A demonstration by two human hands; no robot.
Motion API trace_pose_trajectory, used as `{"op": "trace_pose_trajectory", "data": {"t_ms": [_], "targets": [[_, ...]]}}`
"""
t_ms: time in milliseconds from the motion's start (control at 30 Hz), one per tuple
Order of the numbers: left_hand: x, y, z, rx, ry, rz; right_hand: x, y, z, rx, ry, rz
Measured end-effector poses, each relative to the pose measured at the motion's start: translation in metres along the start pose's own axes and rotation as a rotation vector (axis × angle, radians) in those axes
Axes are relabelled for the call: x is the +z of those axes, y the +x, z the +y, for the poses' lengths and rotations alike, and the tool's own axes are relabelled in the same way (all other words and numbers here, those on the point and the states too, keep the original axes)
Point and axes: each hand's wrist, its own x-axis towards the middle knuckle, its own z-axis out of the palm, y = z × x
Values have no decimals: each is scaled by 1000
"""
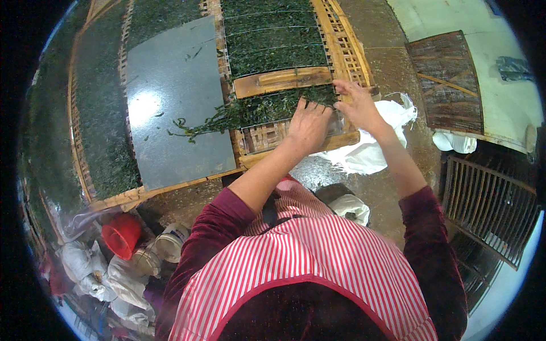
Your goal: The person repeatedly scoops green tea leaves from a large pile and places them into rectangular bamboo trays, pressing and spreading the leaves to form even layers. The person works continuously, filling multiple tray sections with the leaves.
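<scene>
Dark green seaweed-like strands [273, 104] lie across the near end of a woven bamboo rack [266, 135] and trail left onto a flat grey sheet [183, 85]. My left hand [310, 123] rests on the strands with its fingertips bent into them; whether it grips any cannot be told. At the right end of the strands, my right hand [356, 102] has thumb and fingers apart, close to the rack's side. Just beyond the strands a wooden bar [283, 81] lies crosswise. Past it, chopped green material [273, 47] covers the rack, with thin pale lines across it.
More racks with green material [104, 93] stand to the left. A white woven sack [367, 149] lies at the right by the rack. At lower left are a red plastic container [121, 236], pails [170, 243] and white bags [128, 281]. A slatted frame [490, 204] stands at far right.
</scene>
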Motion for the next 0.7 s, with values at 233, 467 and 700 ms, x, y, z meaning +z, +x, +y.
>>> {"op": "trace_pose_trajectory", "data": {"t_ms": [233, 467, 700], "targets": [[-22, -16, 8, 6, -25, 131, 35, -8, 25, -112, -147, 229], [-27, -24, -17, 76, 209, 99, 38, -21, 14, -18, -442, 89], [-20, -27, -38, 90, -135, 159, 54, -30, -24, 4, -604, -134]]}}
